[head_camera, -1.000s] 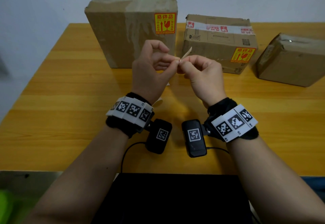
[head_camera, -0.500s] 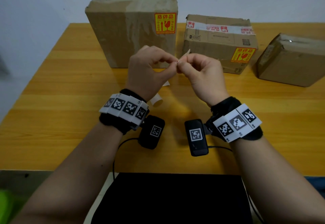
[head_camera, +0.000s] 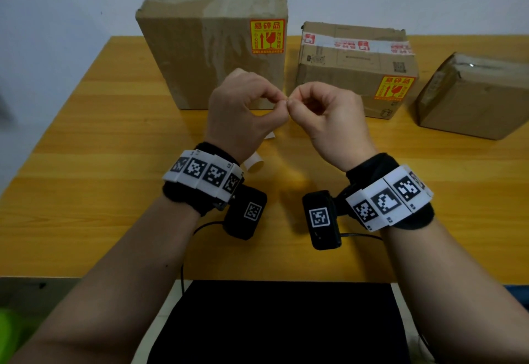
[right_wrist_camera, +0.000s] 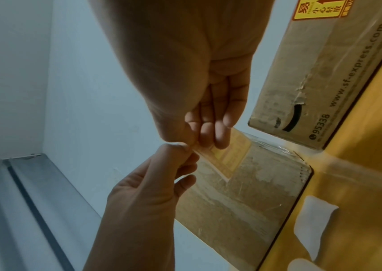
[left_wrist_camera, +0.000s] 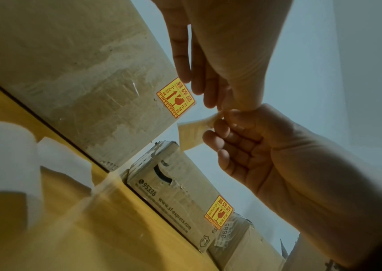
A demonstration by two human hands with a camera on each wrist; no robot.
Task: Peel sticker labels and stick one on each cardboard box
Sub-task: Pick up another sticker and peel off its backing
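Three cardboard boxes stand at the back of the wooden table (head_camera: 86,192). The tall box (head_camera: 211,40) carries a yellow label (head_camera: 266,36). So does the middle box (head_camera: 355,69), whose label (head_camera: 394,88) sits at its lower right. The right box (head_camera: 472,94) shows no label. In front of the tall box, above the table, my left hand (head_camera: 279,103) and right hand (head_camera: 293,103) meet fingertip to fingertip. Both pinch one pale sticker label (left_wrist_camera: 193,133) at the same corner. From the right wrist the label (right_wrist_camera: 227,155) hangs below my curled fingers.
Curled white backing papers (head_camera: 254,163) lie on the table under my left wrist, with another scrap (head_camera: 270,135) just beyond. A black object (head_camera: 272,320) sits at the table's near edge. A pale wall rises right behind the boxes.
Both hands have turned knuckles-up and moved slightly away from me. The label corner that stuck up between the fingertips is now hidden in the head view. My left wrist has shifted left.
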